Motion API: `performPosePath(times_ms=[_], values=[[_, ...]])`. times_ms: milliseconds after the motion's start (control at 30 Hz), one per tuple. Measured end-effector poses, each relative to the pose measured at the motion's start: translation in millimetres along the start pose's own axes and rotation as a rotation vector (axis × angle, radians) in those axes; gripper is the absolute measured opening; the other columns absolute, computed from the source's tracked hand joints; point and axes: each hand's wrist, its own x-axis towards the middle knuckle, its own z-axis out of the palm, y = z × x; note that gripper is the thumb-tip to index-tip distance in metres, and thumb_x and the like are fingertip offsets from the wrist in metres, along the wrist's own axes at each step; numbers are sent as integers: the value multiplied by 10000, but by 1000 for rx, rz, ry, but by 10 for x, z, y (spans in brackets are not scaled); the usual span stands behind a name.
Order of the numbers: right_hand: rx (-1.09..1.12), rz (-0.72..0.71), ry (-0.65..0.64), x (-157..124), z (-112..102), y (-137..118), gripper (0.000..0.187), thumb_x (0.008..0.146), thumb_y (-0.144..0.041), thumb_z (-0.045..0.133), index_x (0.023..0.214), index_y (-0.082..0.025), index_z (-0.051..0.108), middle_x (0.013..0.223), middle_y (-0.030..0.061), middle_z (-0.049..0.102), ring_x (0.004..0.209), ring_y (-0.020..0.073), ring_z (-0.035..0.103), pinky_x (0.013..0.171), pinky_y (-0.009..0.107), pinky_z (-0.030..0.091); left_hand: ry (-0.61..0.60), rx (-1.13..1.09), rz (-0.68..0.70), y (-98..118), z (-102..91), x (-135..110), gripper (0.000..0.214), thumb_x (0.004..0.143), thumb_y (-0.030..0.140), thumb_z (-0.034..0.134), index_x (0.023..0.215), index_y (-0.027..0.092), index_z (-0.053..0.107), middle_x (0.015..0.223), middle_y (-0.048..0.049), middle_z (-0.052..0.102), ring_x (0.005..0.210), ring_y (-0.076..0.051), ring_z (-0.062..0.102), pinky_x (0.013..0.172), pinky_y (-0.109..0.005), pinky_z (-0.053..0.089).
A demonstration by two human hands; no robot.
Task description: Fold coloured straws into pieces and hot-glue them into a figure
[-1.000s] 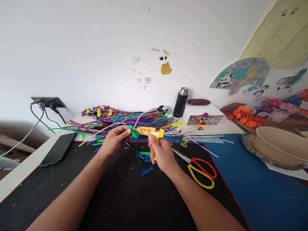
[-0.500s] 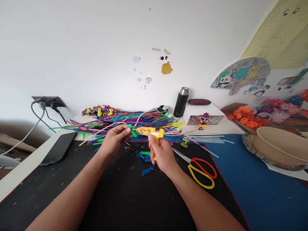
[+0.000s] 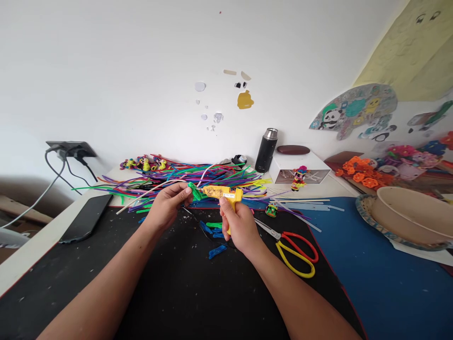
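My left hand [image 3: 165, 205] pinches a green piece of bent pipe cleaner [image 3: 194, 192] between thumb and fingers. Wrapped around the handle of a yellow hot glue gun [image 3: 221, 192] is my right hand [image 3: 239, 224]. The gun points left, its nozzle at or very near the green piece; I cannot tell whether they touch. Below the hands, several blue bent pieces [image 3: 217, 252] and a green one [image 3: 213, 225] lie on the black mat [image 3: 184, 293]. Scissors [image 3: 288, 248] with red and yellow handles lie right of my right hand.
A heap of coloured pipe cleaners [image 3: 170, 178] spreads along the wall side. Behind it stands a black flask [image 3: 266, 151] beside a white box [image 3: 300, 165]. A phone [image 3: 87, 218] lies at left, a beige bowl [image 3: 414, 212] at right. A small figure [image 3: 271, 209] sits near the scissors.
The green piece and the glue gun have shifted very slightly relative to each other, the gun a little to the right. Both hands keep their holds.
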Motion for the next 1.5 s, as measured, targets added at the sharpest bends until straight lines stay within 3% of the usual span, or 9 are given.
performPosePath(times_ms=[533,767,1500], values=[[-38,7,-5,-42,24,-27,628,879,-841,562,714,-237,512,424,-71,477,312,109,455,374,241,364,10,-5,26,-20,-16,18,293,804,435,880,764,183,735,657,-9,622,620,-141,510,615,-272,406],[-37,19,0,-44,35,-41,642,861,-856,568,703,-237,507,425,-71,474,311,104,449,370,234,359,59,-26,25,52,31,14,348,716,466,930,749,183,731,622,-3,609,602,-147,508,599,-277,391],[-80,-1,-9,-50,25,-10,630,901,-826,550,680,-238,507,438,-61,486,323,112,470,376,243,369,91,-84,32,73,-6,33,358,710,466,939,721,176,728,626,-9,629,603,-131,526,599,-261,407]])
